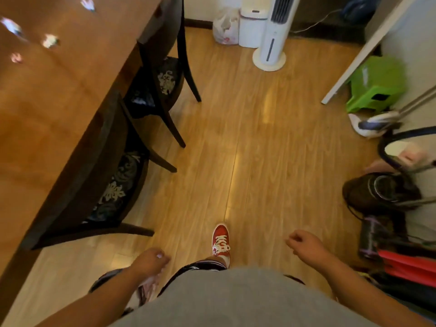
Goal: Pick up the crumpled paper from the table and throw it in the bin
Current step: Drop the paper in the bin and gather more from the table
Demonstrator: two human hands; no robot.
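1. The left hand (151,259) curls its fingers round the crumpled paper (160,256); only a white bit shows at the fingertips.
2. The right hand (304,244) hangs well right of that grip, loosely curled and holding nothing.
3. A red shoe (221,240) is between the hands, slightly ahead.
4. The table (47,114) runs ahead-left of the grip, with more paper balls (50,40) at its far end.
5. The white bin (252,29) stands far ahead-right of the held paper, beside a tower fan (271,43).
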